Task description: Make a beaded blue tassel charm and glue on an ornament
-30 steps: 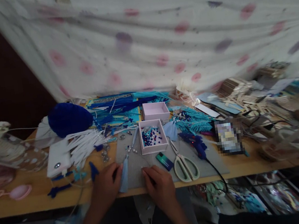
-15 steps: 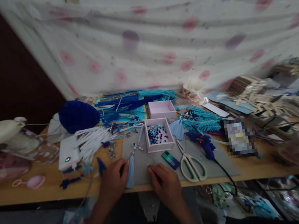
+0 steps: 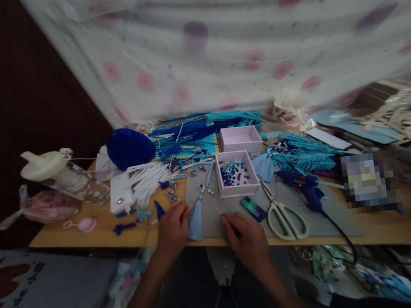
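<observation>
My left hand [image 3: 172, 230] rests at the near edge of a grey mat [image 3: 218, 210], its fingers closed on the lower end of a light blue tassel [image 3: 195, 219]. A beaded strand runs up from the tassel toward a small pink box of blue beads [image 3: 236, 174]. My right hand [image 3: 247, 238] lies on the mat to the right with its fingers curled and pressed down; whether it pinches a thread is too small to tell. A teal lighter [image 3: 253, 208] and pale green scissors [image 3: 284, 216] lie just right of that hand.
A wooden table [image 3: 88, 237] carries a dark blue pom-pom [image 3: 130, 148], white tassels [image 3: 148, 177], an empty pink box [image 3: 240, 139], a blue glue gun [image 3: 306, 188] with a black cord, turquoise feathers [image 3: 306, 155] and wooden sticks [image 3: 403, 102]. A spotted cloth [image 3: 235, 34] hangs behind.
The view has swung left and down, so everything has shifted right in the picture. Both hands have kept their places on the mat, the left still on the tassel.
</observation>
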Motion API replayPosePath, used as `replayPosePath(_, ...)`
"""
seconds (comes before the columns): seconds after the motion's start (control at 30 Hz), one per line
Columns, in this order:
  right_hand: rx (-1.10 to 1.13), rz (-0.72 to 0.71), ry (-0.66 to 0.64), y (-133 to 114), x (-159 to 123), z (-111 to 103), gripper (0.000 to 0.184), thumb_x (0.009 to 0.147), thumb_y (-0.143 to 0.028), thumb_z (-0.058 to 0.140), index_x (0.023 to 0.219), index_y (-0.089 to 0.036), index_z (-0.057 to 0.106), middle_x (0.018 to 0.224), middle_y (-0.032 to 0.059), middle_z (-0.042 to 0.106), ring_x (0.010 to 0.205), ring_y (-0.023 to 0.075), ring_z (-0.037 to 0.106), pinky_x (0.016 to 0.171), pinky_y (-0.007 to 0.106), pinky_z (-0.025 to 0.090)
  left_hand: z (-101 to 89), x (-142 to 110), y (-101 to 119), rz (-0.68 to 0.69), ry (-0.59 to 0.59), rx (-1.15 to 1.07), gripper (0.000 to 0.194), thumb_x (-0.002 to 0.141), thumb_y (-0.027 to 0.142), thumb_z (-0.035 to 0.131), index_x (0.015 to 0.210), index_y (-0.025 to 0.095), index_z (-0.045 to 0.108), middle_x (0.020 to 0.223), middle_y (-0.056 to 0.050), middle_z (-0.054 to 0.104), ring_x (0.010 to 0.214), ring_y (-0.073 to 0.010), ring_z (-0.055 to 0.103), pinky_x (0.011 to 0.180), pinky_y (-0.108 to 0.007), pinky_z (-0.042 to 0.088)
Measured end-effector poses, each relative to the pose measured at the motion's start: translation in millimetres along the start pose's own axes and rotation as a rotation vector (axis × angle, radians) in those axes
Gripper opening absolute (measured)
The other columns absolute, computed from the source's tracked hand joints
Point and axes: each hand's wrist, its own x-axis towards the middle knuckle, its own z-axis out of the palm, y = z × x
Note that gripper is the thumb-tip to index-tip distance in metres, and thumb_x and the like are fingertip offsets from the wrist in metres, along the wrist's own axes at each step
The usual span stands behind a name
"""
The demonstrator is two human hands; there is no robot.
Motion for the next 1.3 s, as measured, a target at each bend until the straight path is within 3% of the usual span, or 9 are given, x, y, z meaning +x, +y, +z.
replayPosePath(0.13,-0.007,0.005,-0.004,-2,1,-1,0.024,0.102,-0.028,0.052,0.099,-0.019,0.074,0.076,0.0025,0.069,0.068,0.0153,0.066,0.065,0.026,0.047,-4.3,13,10,-0.07,0.035,-0.092,0.036,0.095,0.04,0.044,0.065,0.021,0.049,0.059,0.0,0.053,0.061,-0.0169,0.053,0.063,-0.029,0.036)
replayPosePath(0.37,-0.05,-0.012,0.003,-1,2,-1,0.027,0.103,-0.03,0.05,0.098,-0.019,0.074,0.078,0.0022,0.07,0.069,0.0148,0.067,0.065,0.026,0.047,18.2,24,6,-0.381,0.093,-0.642,0.055,0.091,0.066,0.042,0.058,0.022,0.045,0.046,0.004,0.041,0.044,-0.0114,0.037,0.049,-0.027,0.029)
replayPosePath(0.57,-0.07,-0.039,-0.007,3,1,3,0.026,0.102,-0.032,0.052,0.1,-0.02,0.074,0.08,0.0018,0.072,0.067,0.0144,0.067,0.064,0.027,0.047,21.7,18,0,-0.36,0.164,-0.854,0.059,0.09,0.07,0.047,0.057,0.021,0.044,0.045,0.005,0.039,0.042,-0.0086,0.03,0.046,-0.024,0.023)
replayPosePath(0.83,-0.105,-0.049,0.024,1,2,3,0.028,0.103,-0.032,0.05,0.099,-0.02,0.074,0.078,0.0015,0.071,0.068,0.0146,0.068,0.064,0.027,0.046,22.7,13,-5,-0.349,0.174,-0.926,0.06,0.089,0.071,0.048,0.056,0.022,0.04,0.046,0.005,0.034,0.045,-0.0095,0.03,0.048,-0.025,0.024)
replayPosePath(1.3,-0.111,-0.011,0.021,1,1,5,0.026,0.102,-0.033,0.051,0.099,-0.021,0.074,0.078,0.0013,0.071,0.068,0.015,0.067,0.063,0.028,0.045,24.6,15,-8,-0.405,0.16,-0.882,0.055,0.087,0.068,0.055,0.06,0.021,0.046,0.049,0.005,0.041,0.045,-0.0089,0.033,0.047,-0.025,0.023)
